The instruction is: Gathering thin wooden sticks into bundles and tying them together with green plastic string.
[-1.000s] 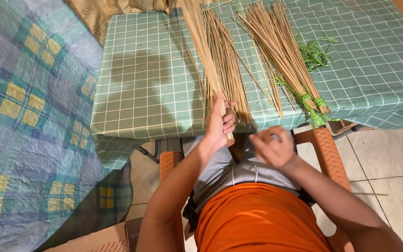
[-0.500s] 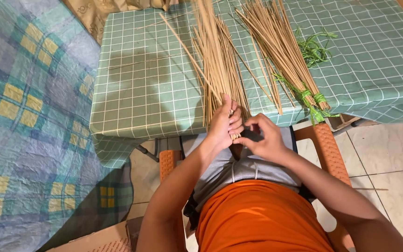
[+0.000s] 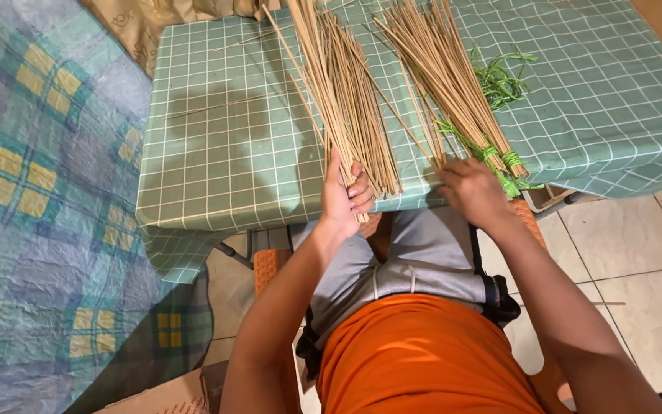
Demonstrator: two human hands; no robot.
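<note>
Nearest the camera is an orange shirt (image 3: 423, 353) above grey shorts (image 3: 415, 257), the person seated on an orange-brown chair (image 3: 268, 268) over a pale tiled floor (image 3: 637, 261). To the near left, a blue and yellow plaid sheet (image 3: 32, 199) covers the ground.

At the near edge of the table, the left hand (image 3: 344, 195) is curled around the butt end of a thin bunch of tan sticks (image 3: 323, 84), fingers wrapped over the front; the bunch slants away to the far left and lies against the loose pile of sticks (image 3: 362, 115) spread beside it. Just right, the right hand (image 3: 470, 190) rests palm down on the table edge, fingers pressed together on the near ends of a few stray sticks; whether it pinches any I cannot tell.

Just beyond that hand lies a tied bundle of sticks (image 3: 442, 69), bound near its base with green string (image 3: 499, 157). More loose green string (image 3: 499, 80) sits farther right. All rests on a green checked tablecloth (image 3: 224, 153)
</note>
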